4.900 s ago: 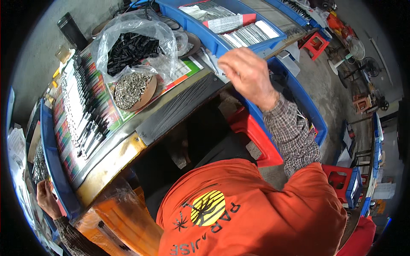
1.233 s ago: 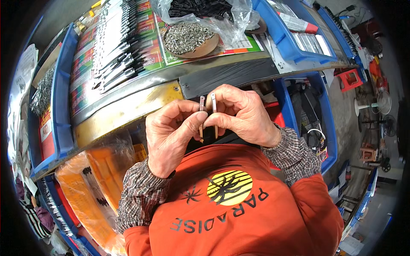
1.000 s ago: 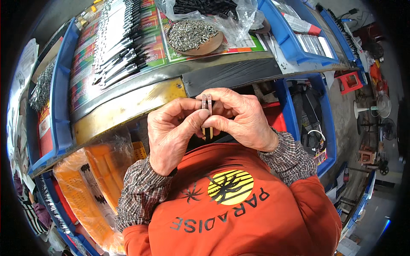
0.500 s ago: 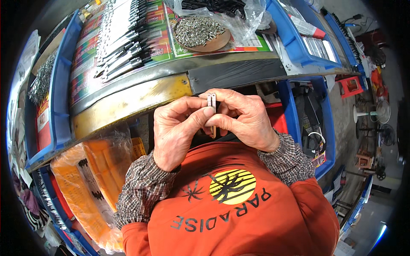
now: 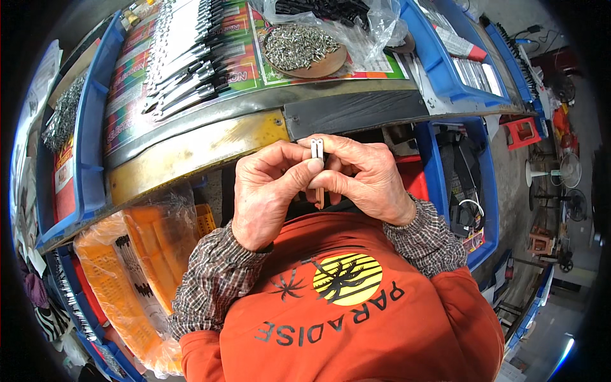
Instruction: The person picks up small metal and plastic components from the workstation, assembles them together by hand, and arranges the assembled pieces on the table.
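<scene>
Between both hands, held close to my chest at the bench edge, is a small narrow metal piece [image 5: 317, 150]. Two slim arms lie side by side in it, with round ends at the top, and a brownish lower end shows beneath the fingers. My left hand [image 5: 270, 188] pinches it from the left, thumb laid across its front. From the other side my right hand [image 5: 366, 175] grips it with thumb and bent fingers. The fingers cover much of its middle, so its exact kind cannot be made out.
Beyond the bench edge [image 5: 210, 141] lie a brown dish [image 5: 331, 67] of small metal pins and a row of silver-and-black pieces [image 5: 184, 76]. Blue bins [image 5: 92, 134] stand left and right. Below left is an orange plastic-wrapped tray [image 5: 114, 267]; a blue crate [image 5: 439, 184] sits at right.
The left hand has shifted slightly right, and the metal piece has turned a little, now looking brighter with its lower end more visible. Both hands keep their hold.
</scene>
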